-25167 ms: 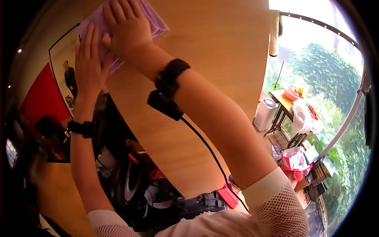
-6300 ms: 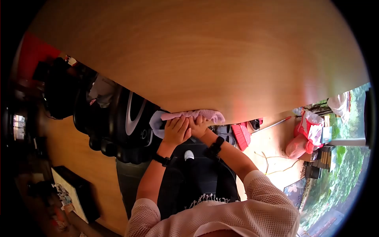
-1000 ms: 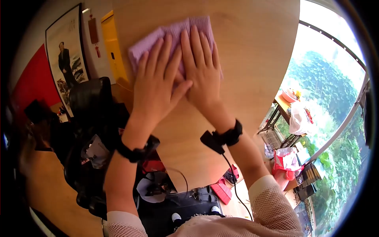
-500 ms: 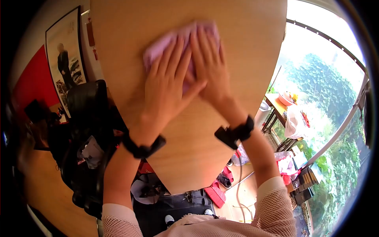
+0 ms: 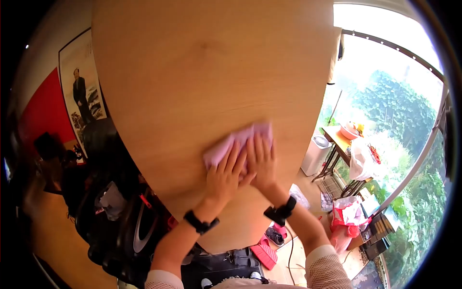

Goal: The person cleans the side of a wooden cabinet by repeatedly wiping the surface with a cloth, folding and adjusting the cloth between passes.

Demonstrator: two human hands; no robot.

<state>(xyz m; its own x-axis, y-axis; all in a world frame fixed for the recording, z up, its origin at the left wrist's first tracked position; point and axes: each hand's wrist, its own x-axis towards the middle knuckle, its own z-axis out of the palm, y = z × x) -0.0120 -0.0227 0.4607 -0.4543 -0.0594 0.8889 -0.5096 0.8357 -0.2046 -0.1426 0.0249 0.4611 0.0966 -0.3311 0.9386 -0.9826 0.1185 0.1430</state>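
A folded pink-purple cloth (image 5: 220,152) lies against a large light-brown wooden panel (image 5: 207,86). My left hand (image 5: 223,179) rests flat on the lower left part of the cloth, fingers stretched out. Beside it, my right hand (image 5: 263,164) presses flat on the cloth's right part, its fingers also extended. The thumbs meet or overlap between the hands. Much of the cloth is covered by my fingers. Each wrist wears a black strap with a small black device.
A black chair (image 5: 103,226) with grey fabric on it stands at left, near a framed picture (image 5: 84,96). Pink slippers (image 5: 264,253) and other shoes lie below the panel. A small table (image 5: 337,138) with a bowl and white bag stands at right by the window.
Both hands and the cloth have moved down the panel and slightly right, toward my body. More of the panel's upper surface shows. The hands stay flat on the cloth.
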